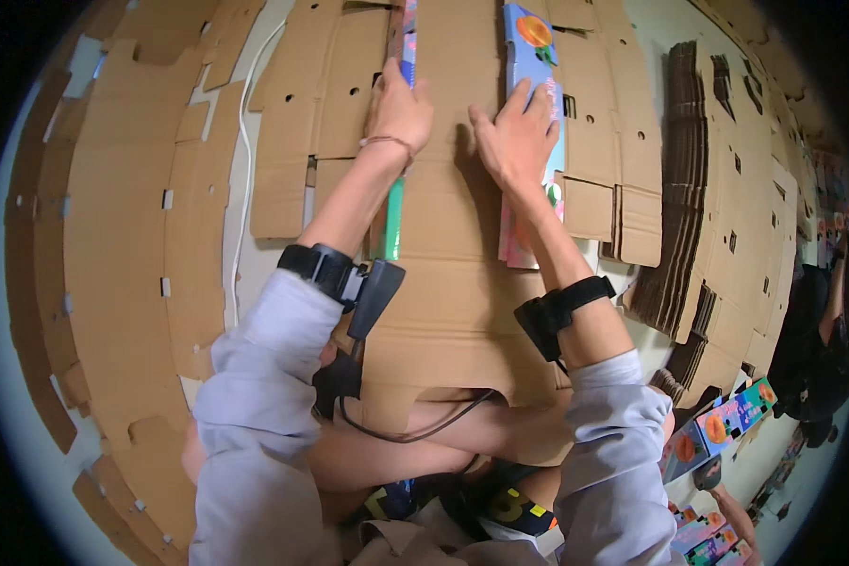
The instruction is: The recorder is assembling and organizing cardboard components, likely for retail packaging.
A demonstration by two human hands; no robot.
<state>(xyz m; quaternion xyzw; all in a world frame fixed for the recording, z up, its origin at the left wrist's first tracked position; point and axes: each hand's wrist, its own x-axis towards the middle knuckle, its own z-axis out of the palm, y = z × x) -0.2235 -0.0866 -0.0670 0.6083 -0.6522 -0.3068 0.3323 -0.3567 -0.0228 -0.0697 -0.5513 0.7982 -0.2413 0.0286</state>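
A flat cardboard sheet [448, 274] lies before the person, over the lap. On it the left hand [401, 108] rests at 11 o'clock and the right hand [514, 141] at 1 o'clock, near each other. A printed panel stands along each side of the sheet: the left panel [398, 113] under the left hand, the right panel [538, 132] under the right hand. More flat cardboard [123, 236] lies at 9 o'clock; a stack of folded cartons [689, 170] lies at 3 o'clock
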